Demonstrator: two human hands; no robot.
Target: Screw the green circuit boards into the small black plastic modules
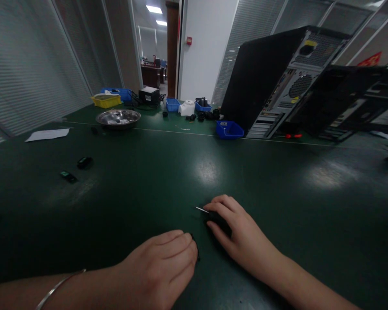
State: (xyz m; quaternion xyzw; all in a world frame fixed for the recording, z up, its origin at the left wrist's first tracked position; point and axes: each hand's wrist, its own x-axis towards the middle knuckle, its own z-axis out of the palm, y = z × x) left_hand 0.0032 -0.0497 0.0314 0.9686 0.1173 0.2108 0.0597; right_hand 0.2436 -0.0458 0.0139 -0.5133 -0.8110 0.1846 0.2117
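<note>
My right hand (241, 226) is curled around the black handle of a small screwdriver (201, 209) just above or on the green tabletop. Its thin metal shaft points left from between my fingers. Closer to me, my left hand (170, 265) is closed, knuckles up, on a small dark part (195, 247). Only the edge of that part shows beyond my fingers, so its kind cannot be made out. The two hands are a short distance apart.
Two small black devices (84, 162) lie at left, near a white sheet (48, 134). Farther back stand a metal bowl (118, 125) with small parts, a yellow bin (106, 101), a blue bin (229, 130) and a black computer case (261, 73) at right.
</note>
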